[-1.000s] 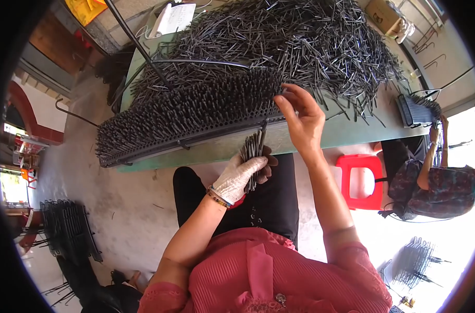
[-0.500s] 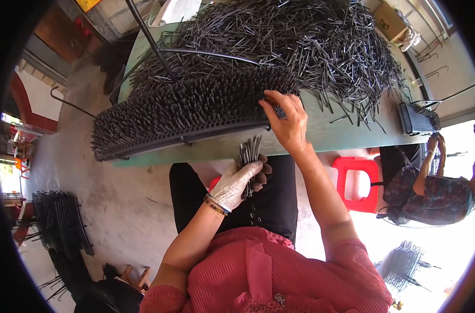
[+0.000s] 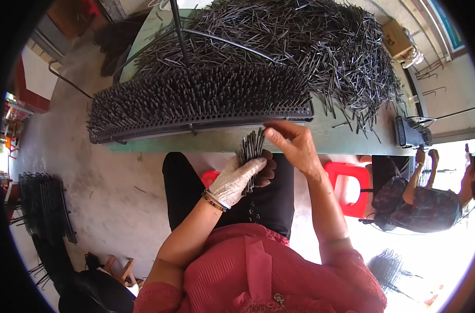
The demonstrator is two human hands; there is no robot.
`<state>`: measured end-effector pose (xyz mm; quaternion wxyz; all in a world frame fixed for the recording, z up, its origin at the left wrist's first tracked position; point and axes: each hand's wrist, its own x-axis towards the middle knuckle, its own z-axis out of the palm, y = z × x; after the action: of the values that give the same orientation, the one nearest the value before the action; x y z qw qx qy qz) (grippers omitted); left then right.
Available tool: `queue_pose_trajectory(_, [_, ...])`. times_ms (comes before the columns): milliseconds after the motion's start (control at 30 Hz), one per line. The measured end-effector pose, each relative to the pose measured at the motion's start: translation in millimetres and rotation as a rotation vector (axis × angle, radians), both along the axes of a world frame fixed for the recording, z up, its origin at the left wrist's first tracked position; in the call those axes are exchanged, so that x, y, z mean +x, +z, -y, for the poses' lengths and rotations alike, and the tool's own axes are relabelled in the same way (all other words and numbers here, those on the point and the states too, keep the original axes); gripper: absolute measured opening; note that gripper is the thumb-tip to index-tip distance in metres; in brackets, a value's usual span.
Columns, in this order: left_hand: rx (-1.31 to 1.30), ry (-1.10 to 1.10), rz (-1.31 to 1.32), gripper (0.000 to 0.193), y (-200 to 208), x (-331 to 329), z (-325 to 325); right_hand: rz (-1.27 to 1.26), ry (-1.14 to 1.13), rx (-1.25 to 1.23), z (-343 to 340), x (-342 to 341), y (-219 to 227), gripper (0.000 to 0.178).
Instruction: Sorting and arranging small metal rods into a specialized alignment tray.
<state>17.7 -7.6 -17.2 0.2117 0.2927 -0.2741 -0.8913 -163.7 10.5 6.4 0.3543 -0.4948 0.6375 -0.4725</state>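
My left hand (image 3: 238,178), in a pale work glove with dark fingertips, is wrapped around a bundle of thin dark rods (image 3: 252,143), their tips pointing up and away from me. My bare right hand (image 3: 298,148) is at the bundle's upper end, thumb and forefinger drawn together beside the rod tips. Whether a rod is between them is too small to tell. Just beyond both hands, a long black perforated rack (image 3: 193,125) lies along the table's near edge, packed with upright rods. Some holes along its near side and right end have no rods.
A large heap of loose dark rods (image 3: 279,34) covers much of the green table (image 3: 347,138). Bent metal bars (image 3: 180,39) rise behind the rack. A red stool (image 3: 347,203) stands right; beyond it a co-worker (image 3: 423,201) handles a smaller rack (image 3: 408,133). Dark racks (image 3: 44,206) stand left.
My right hand has come down from the rack's right end to the rods in my left hand. The left hand keeps its grip. The whole view has shifted slightly.
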Motion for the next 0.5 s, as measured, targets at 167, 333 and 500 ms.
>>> queue_pose_trajectory(167, [-0.069, -0.038, -0.009, 0.031, 2.5, 2.9, -3.4, 0.289, 0.060, 0.236, -12.0, 2.3, -3.4, 0.027])
queue_pose_trajectory(333, [-0.059, -0.019, 0.047, 0.030, 1.7, -3.0, -5.4, 0.396, -0.026, 0.133, -19.1, -2.3, -12.7, 0.021])
queue_pose_trajectory(500, [-0.043, 0.092, 0.112, 0.025, 2.2, -16.6, -2.2, 0.380, -0.128, -0.179, -16.7, -24.5, -4.1, 0.020])
